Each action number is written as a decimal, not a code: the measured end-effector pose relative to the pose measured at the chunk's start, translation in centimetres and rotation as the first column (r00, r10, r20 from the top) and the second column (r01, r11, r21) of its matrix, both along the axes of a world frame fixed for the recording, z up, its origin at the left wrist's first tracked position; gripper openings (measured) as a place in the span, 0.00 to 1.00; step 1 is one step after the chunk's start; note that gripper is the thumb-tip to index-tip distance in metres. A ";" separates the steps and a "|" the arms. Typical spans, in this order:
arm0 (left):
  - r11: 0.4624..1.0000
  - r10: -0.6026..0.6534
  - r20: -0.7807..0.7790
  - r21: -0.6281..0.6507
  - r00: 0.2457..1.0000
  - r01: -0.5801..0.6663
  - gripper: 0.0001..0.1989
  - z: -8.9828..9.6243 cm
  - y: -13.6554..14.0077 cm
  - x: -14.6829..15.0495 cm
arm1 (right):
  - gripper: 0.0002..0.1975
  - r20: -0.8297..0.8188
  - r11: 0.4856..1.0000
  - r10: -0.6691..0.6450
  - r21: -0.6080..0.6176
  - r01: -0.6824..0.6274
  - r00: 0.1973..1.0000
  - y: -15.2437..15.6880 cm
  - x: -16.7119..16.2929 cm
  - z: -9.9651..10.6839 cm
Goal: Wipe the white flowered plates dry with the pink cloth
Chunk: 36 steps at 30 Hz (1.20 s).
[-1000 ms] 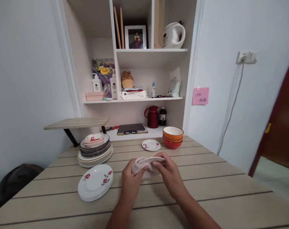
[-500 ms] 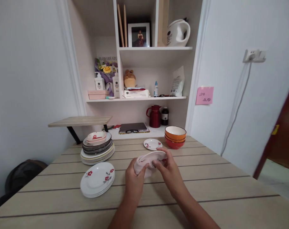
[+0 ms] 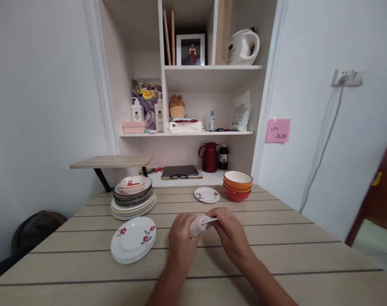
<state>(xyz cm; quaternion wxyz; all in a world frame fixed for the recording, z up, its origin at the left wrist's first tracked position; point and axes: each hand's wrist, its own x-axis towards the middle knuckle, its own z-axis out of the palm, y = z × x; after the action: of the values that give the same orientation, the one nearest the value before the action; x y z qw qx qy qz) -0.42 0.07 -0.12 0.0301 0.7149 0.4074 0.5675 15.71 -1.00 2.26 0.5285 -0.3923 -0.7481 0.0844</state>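
Observation:
A small white plate (image 3: 209, 219) is seen almost edge-on above the middle of the table, largely hidden by fingers and cloth. My right hand (image 3: 231, 233) grips its right side, fingers over the top. A pale pinkish cloth (image 3: 196, 227) is bunched in my left hand (image 3: 182, 238), wrapped against the plate's left edge. Just beyond my hands lies another small plate with red flowers (image 3: 206, 195), flat on the table. To the left is a short stack of larger flowered plates (image 3: 133, 239).
A taller stack of plates (image 3: 134, 206) topped with pink dishes (image 3: 132, 183) stands at the left, near a raised wooden shelf (image 3: 112, 161). Orange and red bowls (image 3: 237, 185) are nested at the back right. Behind them, the cabinet holds a red jug (image 3: 209, 157) and a laptop (image 3: 180, 171).
The plate in my hands has tipped from a slanted view of its face to nearly edge-on. My left hand has turned with the cloth, knuckles up. The camera view has shifted slightly.

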 end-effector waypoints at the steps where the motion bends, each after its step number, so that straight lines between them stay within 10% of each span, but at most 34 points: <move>1: 0.999 -0.010 0.078 -0.047 0.997 0.013 0.07 0.1 0.0 0.0 | 0.07 -0.078 0.997 0.040 -0.063 -0.045 0.996 0.0 -0.1 0.0; 6: 0.951 -0.072 0.397 -0.250 0.915 0.183 0.12 0.9 0.0 0.2 | 0.08 -0.510 0.878 0.171 -0.309 -0.365 0.843 0.0 -0.9 -0.2; 21: 0.809 -0.096 0.686 -0.369 0.722 0.458 0.19 1.4 -0.6 0.9 | 0.21 -0.909 0.706 0.073 -0.244 -0.665 0.411 1.0 -1.3 -1.2; 24: 0.849 -0.039 0.663 -0.372 0.747 0.374 0.18 1.2 -0.4 0.8 | 0.22 -0.864 0.716 0.080 -0.297 -0.632 0.497 0.8 -1.4 -1.1; 29: 0.946 -0.040 0.503 -0.260 0.863 0.195 0.10 1.0 -0.2 0.6 | 0.20 -0.553 0.943 0.013 -0.271 -0.194 0.833 0.8 -0.9 -0.9; 36: 0.997 -0.083 0.198 0.018 0.977 0.081 0.04 0.6 -0.2 0.7 | 0.23 -0.336 0.990 -0.024 -0.141 -0.025 0.941 1.2 -0.3 -1.2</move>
<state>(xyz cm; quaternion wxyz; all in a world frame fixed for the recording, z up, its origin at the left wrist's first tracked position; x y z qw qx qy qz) 0.31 -0.09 0.50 0.0903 0.6710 0.3699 0.6362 15.38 0.15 1.08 0.6191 -0.4089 -0.6386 0.2041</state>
